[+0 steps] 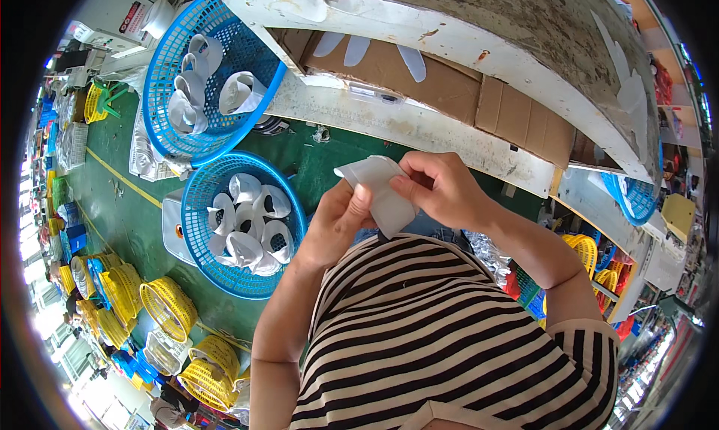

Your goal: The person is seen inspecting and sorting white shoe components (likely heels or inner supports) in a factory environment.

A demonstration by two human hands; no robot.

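A pale white shoe upper (380,194) is held up in front of my striped shirt, between both hands. My left hand (338,216) grips its left side, thumb raised along the face of the piece. At the upper right edge, my right hand (442,186) pinches it between thumb and curled fingers. To the left, a round blue basket (196,261) contains several similar white shoe uppers (246,252), curled with their openings showing. Beyond it, a larger blue basket (161,123) holds more white uppers (241,93).
A worn workbench (517,48) spans the top, its shelf lined with cardboard (517,111); white tongue-shaped pieces (412,63) hang over the shelf edge. Yellow baskets (168,309) stand on the green floor (120,201) at lower left. Another blue basket (633,198) is at right.
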